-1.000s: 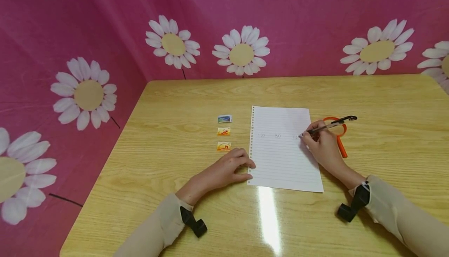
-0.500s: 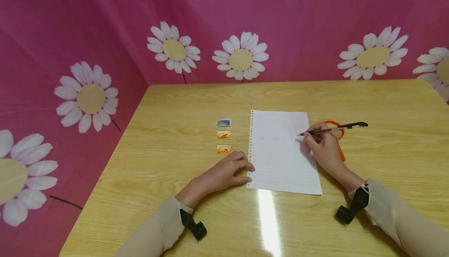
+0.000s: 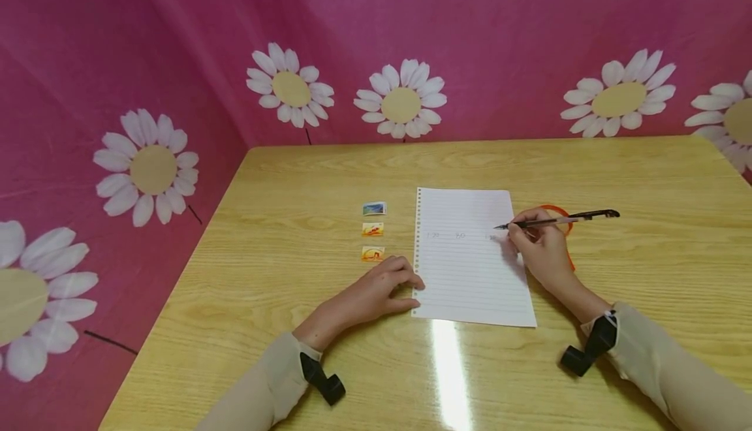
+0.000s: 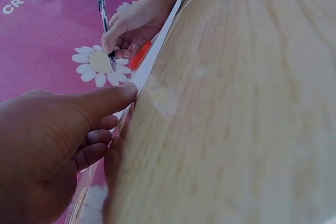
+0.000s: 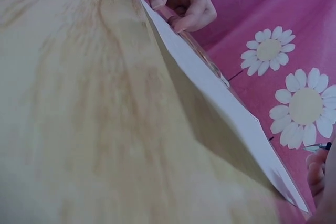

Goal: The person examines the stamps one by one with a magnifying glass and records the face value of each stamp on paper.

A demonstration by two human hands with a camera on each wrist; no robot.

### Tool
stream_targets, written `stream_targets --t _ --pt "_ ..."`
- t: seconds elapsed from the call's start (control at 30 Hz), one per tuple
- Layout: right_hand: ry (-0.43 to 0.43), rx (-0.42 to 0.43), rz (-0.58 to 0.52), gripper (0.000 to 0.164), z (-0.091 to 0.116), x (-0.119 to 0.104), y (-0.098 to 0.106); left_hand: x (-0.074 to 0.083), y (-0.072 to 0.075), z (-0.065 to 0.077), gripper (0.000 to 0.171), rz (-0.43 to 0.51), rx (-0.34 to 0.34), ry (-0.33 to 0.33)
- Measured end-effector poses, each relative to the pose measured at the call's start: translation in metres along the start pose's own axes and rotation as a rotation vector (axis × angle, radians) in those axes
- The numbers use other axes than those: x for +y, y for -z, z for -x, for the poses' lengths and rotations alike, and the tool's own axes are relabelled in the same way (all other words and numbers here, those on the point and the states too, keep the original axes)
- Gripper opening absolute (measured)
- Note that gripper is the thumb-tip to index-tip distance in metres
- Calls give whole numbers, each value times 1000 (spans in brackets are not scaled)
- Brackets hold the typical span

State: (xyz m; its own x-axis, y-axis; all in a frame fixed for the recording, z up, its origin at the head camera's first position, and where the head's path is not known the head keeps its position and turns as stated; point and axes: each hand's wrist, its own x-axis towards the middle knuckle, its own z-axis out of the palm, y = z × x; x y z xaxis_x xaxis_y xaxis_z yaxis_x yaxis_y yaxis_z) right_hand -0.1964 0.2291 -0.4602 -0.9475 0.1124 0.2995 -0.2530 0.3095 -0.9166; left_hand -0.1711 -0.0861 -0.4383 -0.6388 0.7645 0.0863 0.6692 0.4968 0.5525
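Observation:
A lined, hole-punched sheet of paper [image 3: 464, 274] lies on the table, with faint handwritten numbers in a row across it. My right hand [image 3: 545, 248] pinches a clear-barrelled pen with a black cap end [image 3: 587, 216] above the right-hand number. In the left wrist view the pen [image 4: 104, 17] has its tip raised off the paper. My left hand [image 3: 378, 290] rests at the sheet's lower left edge, thumb and fingertips touching it, fingers loosely bent. Left of the paper, a blue stamp [image 3: 374, 208] and two yellow-and-red stamps [image 3: 373, 229] form a column.
Partly hidden behind my right hand lies an orange-rimmed magnifying glass [image 3: 568, 228]. The wood-grain table [image 3: 282, 222] meets a pink cloth with daisies [image 3: 470, 19] at the back and left. Light glares on the table below the sheet.
The pen tip has come off the right-hand number and the pen has tilted flatter in my right hand. My left hand stays at the sheet's edge. The head view has shifted slightly.

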Motion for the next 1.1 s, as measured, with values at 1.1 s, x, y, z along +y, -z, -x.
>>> stream_targets --t 1.1 --pt "-73 376 -197 18 15 13 97 2 -1 0 23 -12 22 -8"
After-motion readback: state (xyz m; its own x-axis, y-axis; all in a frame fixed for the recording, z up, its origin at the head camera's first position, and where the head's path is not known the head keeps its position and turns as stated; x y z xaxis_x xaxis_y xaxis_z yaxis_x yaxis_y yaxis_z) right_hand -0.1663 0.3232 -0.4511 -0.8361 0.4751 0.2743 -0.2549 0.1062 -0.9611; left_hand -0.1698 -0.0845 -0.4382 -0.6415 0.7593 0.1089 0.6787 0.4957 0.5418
